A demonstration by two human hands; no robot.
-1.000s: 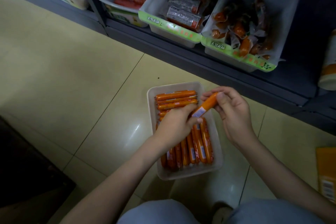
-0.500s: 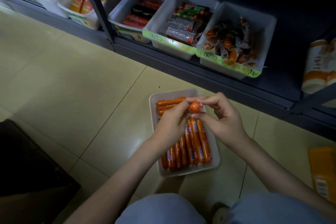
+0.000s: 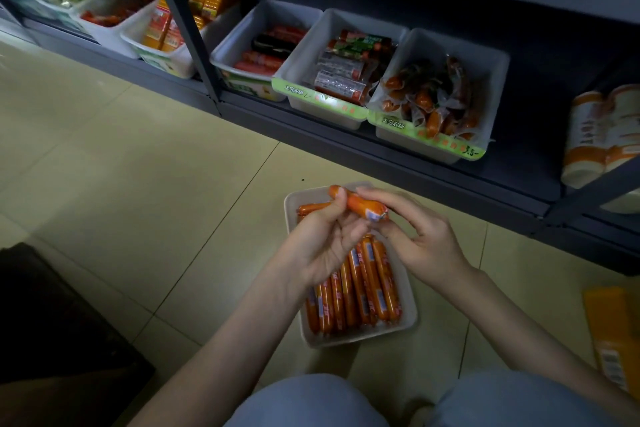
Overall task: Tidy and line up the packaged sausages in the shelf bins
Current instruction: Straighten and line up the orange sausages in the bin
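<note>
A white bin lies on the tiled floor in front of my knees. It holds several orange packaged sausages, most lined up lengthwise, a few crosswise at its far end. Above the bin, both hands hold one orange sausage. My left hand pinches its left end between thumb and fingers. My right hand pinches its right, labelled end.
A low dark shelf runs across the back with white bins: red and black sausages, silver-wrapped sausages, loose twisted-wrap sausages. Orange-and-white rolls stand at right. An orange packet lies on the floor at right, a dark mat at left.
The sausage held between both hands has turned from end-on to lying crosswise, its labelled end now at the right. The view has tilted up, showing more of the shelf.
</note>
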